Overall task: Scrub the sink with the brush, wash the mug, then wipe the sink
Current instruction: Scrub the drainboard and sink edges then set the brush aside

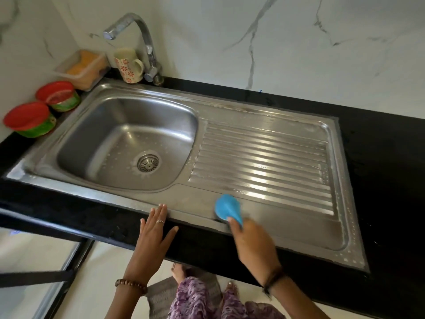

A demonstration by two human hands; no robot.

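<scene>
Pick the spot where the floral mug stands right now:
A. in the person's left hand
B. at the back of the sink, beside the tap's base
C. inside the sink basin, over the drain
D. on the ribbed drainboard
B: the floral mug stands upright at the back of the sink, just left of the tap, while the left hand lies flat on the counter edge.

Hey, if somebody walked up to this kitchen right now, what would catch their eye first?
Probably the bright blue brush, gripped by the right hand on the steel sink at its near edge. Next, the left hand resting flat on the counter edge, and two red-lidded containers at far left.
</scene>
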